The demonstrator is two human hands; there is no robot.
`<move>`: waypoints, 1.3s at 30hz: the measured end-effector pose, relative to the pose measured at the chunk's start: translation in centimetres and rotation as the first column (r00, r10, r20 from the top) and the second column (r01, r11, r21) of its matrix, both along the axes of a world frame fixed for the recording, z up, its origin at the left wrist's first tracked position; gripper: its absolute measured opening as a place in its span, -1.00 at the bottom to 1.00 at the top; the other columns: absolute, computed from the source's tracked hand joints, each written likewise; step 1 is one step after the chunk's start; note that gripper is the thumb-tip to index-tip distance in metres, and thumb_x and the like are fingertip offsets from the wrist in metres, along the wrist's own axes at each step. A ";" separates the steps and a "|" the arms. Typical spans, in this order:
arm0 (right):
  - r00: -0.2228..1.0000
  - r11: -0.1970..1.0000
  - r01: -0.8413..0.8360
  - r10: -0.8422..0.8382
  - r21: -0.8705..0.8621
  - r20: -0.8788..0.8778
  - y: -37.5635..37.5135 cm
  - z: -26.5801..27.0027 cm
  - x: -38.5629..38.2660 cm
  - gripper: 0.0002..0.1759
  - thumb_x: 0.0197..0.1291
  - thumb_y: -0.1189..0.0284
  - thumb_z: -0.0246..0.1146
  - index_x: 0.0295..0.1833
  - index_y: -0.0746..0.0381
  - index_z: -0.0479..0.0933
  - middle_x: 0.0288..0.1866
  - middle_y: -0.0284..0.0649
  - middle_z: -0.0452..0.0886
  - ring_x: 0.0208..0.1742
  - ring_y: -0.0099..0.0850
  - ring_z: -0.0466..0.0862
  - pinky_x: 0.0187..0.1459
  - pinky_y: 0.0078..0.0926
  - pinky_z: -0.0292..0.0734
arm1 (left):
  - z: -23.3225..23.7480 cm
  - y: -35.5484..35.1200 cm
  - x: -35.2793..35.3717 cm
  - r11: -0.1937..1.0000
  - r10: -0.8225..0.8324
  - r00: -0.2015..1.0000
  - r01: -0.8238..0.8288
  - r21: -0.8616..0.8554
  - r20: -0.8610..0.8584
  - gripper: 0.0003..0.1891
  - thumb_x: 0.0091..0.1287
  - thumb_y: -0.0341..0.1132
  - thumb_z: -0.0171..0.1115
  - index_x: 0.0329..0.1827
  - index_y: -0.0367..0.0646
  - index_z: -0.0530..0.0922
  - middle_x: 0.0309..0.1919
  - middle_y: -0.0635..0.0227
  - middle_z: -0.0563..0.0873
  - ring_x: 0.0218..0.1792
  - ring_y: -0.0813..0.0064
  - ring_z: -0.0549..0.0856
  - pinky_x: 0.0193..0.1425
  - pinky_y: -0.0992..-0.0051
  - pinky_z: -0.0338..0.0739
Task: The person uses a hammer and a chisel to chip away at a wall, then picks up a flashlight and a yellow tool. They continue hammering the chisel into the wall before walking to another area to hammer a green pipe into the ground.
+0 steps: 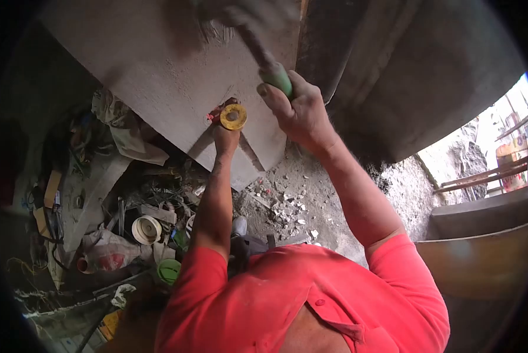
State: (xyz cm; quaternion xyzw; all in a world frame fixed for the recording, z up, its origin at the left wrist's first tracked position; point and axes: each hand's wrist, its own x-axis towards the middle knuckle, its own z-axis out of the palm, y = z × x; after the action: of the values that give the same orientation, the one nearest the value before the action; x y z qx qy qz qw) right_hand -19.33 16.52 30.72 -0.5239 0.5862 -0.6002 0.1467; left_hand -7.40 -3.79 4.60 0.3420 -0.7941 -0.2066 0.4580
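Note:
My right hand [302, 112] is closed round the green grip of a hammer [276, 77]. The hammer is raised near the top of the head view, its head smeared by motion. My left hand [226, 138] is wrapped round a chisel with a round yellow hand guard [233, 116], its struck end facing me. A grey plastered wall [176, 82] lies beyond the chisel; the tip is hidden behind the guard and my fingers. Something small and red shows beside my left fingers. The wall surface looks rough and scraped near the hammer head.
Broken chips and dust [287, 206] cover the ground below. At the left lie a white round container [146, 229], a green lid [169, 270], sacks and loose scrap. A dark curved panel [417, 76] hangs at the upper right. A wooden board [475, 259] stands at lower right.

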 end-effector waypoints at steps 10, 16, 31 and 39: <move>0.984 0.892 0.175 -0.148 0.417 -0.097 -0.2 -9.4 -2.8 -0.37 0.28 -0.06 0.27 -0.11 0.41 0.61 -0.25 0.22 0.66 -0.13 0.09 0.70 -0.10 -0.16 0.56 | -1.6 -1.2 -0.3 0.998 -0.003 0.996 -0.003 -0.069 -0.090 -0.66 0.19 -0.24 0.50 -0.03 -0.20 0.68 -0.26 0.29 0.81 -0.21 0.27 0.80 -0.13 0.34 0.65; 0.993 0.989 0.106 -0.101 -0.099 0.056 0.2 -3.1 -0.5 -0.53 0.27 0.11 0.35 -0.11 0.36 0.56 -0.45 0.03 0.59 -0.42 0.00 0.56 -0.28 -0.32 0.54 | -0.6 -1.3 -0.5 0.988 0.043 0.999 -0.043 -0.146 0.000 -0.70 0.23 -0.27 0.46 -0.03 -0.19 0.67 -0.19 0.29 0.80 -0.14 0.39 0.79 -0.05 0.39 0.62; 0.998 0.997 0.066 -0.066 0.042 0.010 -0.6 -3.4 -1.0 -0.54 0.24 0.10 0.36 -0.09 0.33 0.59 -0.33 0.22 0.63 -0.20 0.11 0.71 -0.19 -0.11 0.57 | -0.3 -0.2 0.2 0.999 -0.017 1.000 0.017 -0.029 0.006 -0.60 0.18 -0.26 0.51 0.02 -0.19 0.61 -0.05 0.27 0.76 0.01 0.38 0.74 0.06 0.37 0.59; 0.954 0.732 0.276 -0.127 0.622 -0.273 4.7 -20.1 -3.8 -0.38 0.26 -0.13 0.22 -0.10 0.31 0.58 -0.23 0.17 0.69 -0.13 0.15 0.68 -0.09 -0.01 0.58 | -4.8 6.1 1.2 0.966 -0.213 0.977 0.212 0.145 -0.013 -0.75 0.36 -0.30 0.28 0.04 -0.14 0.59 -0.13 0.18 0.73 -0.04 0.17 0.71 0.02 0.24 0.59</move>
State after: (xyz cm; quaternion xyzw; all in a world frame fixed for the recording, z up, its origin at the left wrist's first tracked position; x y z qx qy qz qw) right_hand -23.08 21.19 10.58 -0.4333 0.8243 -0.3105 0.1908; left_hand -6.22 2.35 -0.16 0.2876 -0.8096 -0.3114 0.4060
